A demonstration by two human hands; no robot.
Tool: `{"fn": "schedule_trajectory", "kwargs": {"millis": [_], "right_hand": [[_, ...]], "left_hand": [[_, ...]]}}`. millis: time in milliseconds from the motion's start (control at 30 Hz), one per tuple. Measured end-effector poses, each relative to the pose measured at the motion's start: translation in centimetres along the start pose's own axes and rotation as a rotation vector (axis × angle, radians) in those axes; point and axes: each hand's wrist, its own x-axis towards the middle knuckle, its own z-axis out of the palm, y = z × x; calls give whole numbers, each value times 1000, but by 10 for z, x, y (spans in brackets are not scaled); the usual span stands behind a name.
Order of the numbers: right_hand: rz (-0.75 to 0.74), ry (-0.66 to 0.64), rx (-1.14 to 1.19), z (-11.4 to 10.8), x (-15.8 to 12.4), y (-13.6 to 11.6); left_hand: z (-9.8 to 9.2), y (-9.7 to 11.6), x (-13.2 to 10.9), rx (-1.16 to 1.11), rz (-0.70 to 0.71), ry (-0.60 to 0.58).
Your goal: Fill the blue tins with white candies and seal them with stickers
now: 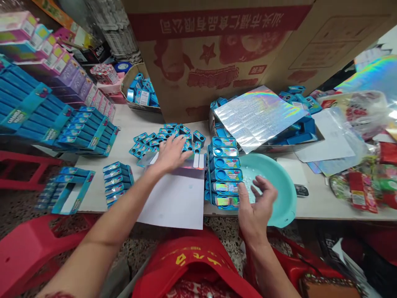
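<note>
My left hand (172,153) reaches over a cluster of small blue boxes (148,142) with round holes. Its fingers are spread, and the fingertips lie over the boxes; whether they touch is hard to see. Below that hand lies a white sheet (176,200) with a shiny folded strip along its far edge. My right hand (257,203) is half curled with thumb and fingers apart, holding nothing. It hovers over the near left part of a turquoise basin (283,186) with small white bits in it. Left of its thumb stands a row of blue boxes (228,174) marked "Caramelo Macizo".
Another blue row (117,182) stands on the left of the table, and a part-filled display tray (72,192) sits beyond it. Stacked blue trays (27,103) rise at far left. A large carton (211,54) blocks the back. A holographic sheet (257,118) covers a box of blue pieces.
</note>
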Motion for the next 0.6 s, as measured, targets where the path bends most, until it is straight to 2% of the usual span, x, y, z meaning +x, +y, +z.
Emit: {"fn": "schedule_trajectory", "kwargs": {"millis": [67,100,133,200,267,367,467,600], "right_hand": [[-222,30,-121,-2,7,-9],[-328,22,-165,-1,12,-15],[-423,0,-195,1,18,-21],[-575,-78,-235,12,31,-34],[-665,-204,-301,29,43,-46],[-701,-430,-523,63,52,-58],[-713,-618,-743,92,50,-63],[-763,-740,-877,109,36,-56]], "left_hand": [[4,-22,28,-17,16,-230],[8,-29,35,-37,31,-288],[13,-34,39,-61,42,-295],[20,-39,37,-113,40,-209],[19,-38,28,-175,30,-136],[9,-33,14,-273,43,-72],[-3,-28,6,-295,83,1],[-6,-24,5,-271,92,37]]}}
